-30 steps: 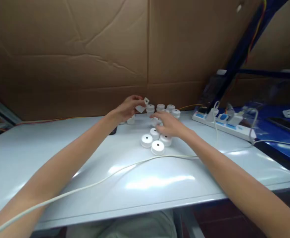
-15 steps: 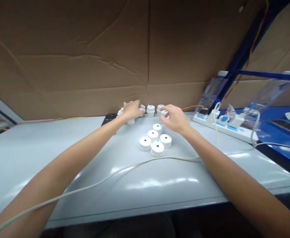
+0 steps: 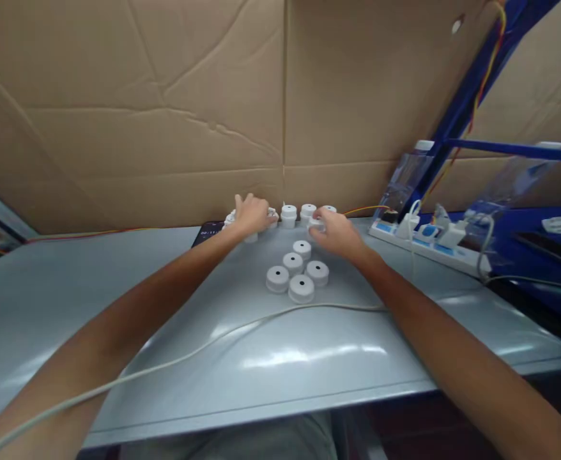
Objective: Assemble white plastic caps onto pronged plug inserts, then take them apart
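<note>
At the back of the table, my left hand (image 3: 253, 215) is bent over a cluster of small white plastic parts (image 3: 230, 218). Its fingers are curled by a white piece (image 3: 273, 214), partly hidden. My right hand (image 3: 337, 232) has thumb and fingers closed round a white round cap (image 3: 315, 224), just in front of the back row. In that row, several white caps (image 3: 289, 213) sit on narrower white bases. Nearer to me, several low white round caps (image 3: 301, 289) with a dark central hole lie in a group, between my forearms.
A dark phone (image 3: 208, 230) showing digits lies left of the cluster. A pale cable (image 3: 242, 324) crosses the table and my left forearm. At right stand a white power strip (image 3: 429, 247) with plugs and a clear bottle (image 3: 407, 176). Cardboard (image 3: 165, 147) walls the back.
My right hand has come down slightly, its fingers closer round the cap, and another cap behind it now shows. My left hand stays at the cluster, shifted slightly. The view has tilted a little.
</note>
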Available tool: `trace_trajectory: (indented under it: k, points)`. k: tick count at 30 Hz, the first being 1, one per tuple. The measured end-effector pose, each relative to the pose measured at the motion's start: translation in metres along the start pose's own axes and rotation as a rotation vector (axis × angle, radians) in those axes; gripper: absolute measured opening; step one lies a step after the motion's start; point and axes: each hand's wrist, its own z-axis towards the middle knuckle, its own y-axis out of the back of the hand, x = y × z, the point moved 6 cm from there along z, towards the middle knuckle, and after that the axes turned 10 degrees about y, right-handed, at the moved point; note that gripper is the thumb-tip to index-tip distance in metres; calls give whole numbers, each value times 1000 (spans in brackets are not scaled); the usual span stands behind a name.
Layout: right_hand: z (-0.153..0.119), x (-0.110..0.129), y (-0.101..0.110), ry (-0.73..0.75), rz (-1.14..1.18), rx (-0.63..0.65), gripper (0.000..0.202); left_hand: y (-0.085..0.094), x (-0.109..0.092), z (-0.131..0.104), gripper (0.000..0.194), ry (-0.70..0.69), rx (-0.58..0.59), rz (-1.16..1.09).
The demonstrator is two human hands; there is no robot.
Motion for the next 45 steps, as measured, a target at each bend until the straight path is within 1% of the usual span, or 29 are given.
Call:
trace_trajectory:
  k: [3,5,7,8,10,11,13,16,17,18,19,20,22,23,24,25,27,28,29,30,31,32,33,35,37,38,40,42,45]
  points:
    - [1,1,3,-22,62,-43,23,15,-10,-10,23,-46,-68,-71]
    - [2,2,8,-100,211,-133,22,21,-23,-21,24,-149,-30,-201]
    - [3,0,12,-267,521,-246,25,25,-41,-35,33,-311,63,-343]
    - [3,1,11,-354,732,-282,25,29,-50,-43,37,-392,79,-382]
    - [5,10,7,-466,1172,-293,23,39,-65,-57,41,-495,33,-389]
    - [5,17,6,-491,1355,-274,22,44,-70,-62,41,-511,1,-369]
    - [5,33,7,-501,1602,-183,25,54,-77,-69,37,-522,-36,-326]
    - [0,56,6,-508,1747,63,38,62,-81,-77,29,-578,-29,-285]
    - [-2,63,4,-503,1769,142,42,63,-79,-79,27,-577,-22,-300]
    - [-4,68,3,-497,1780,189,45,63,-75,-80,27,-547,-16,-335]
    - [-4,72,2,-489,1778,198,48,62,-70,-79,29,-495,-11,-386]
    - [-4,73,2,-473,1757,166,50,60,-64,-78,30,-429,-14,-454]
    - [-1,69,9,-386,1627,-24,48,57,-51,-76,32,-284,-49,-635]
    - [1,65,16,-296,1500,-134,44,55,-45,-73,31,-208,-58,-751]
    - [3,63,27,-171,1330,-232,38,51,-39,-69,31,-124,-38,-888]
    - [3,61,39,-27,1125,-315,31,45,-34,-65,33,-21,25,-1039]
    - [1,59,61,241,677,-429,13,28,-26,-57,36,219,250,-1329]
    - [-1,56,68,322,483,-488,7,21,-24,-55,34,324,362,-1445]
    - [-3,50,74,364,337,-545,12,17,-21,-54,30,399,444,-1529]
    - [-3,43,76,383,243,-575,18,16,-19,-54,24,439,493,-1578]
    - [-2,35,74,389,187,-561,22,16,-16,-53,18,443,518,-1598]
    - [0,29,69,395,156,-505,24,17,-14,-54,12,409,534,-1597]
    - [2,24,61,393,135,-412,26,18,-14,-55,11,355,548,-1584]
    - [6,18,39,352,116,-145,33,19,-12,-57,16,257,532,-1548]
    - [5,15,19,292,114,103,44,17,-7,-58,27,233,439,-1453]
    - [3,15,13,269,117,190,46,16,-4,-58,29,243,379,-1365]
    - [-1,17,5,247,125,286,42,13,-1,-57,29,224,297,-1144]
    - [-3,18,1,246,136,358,36,10,-4,-55,22,117,266,-944]
    - [-6,18,-5,248,169,462,39,6,-10,-53,18,-33,235,-727]
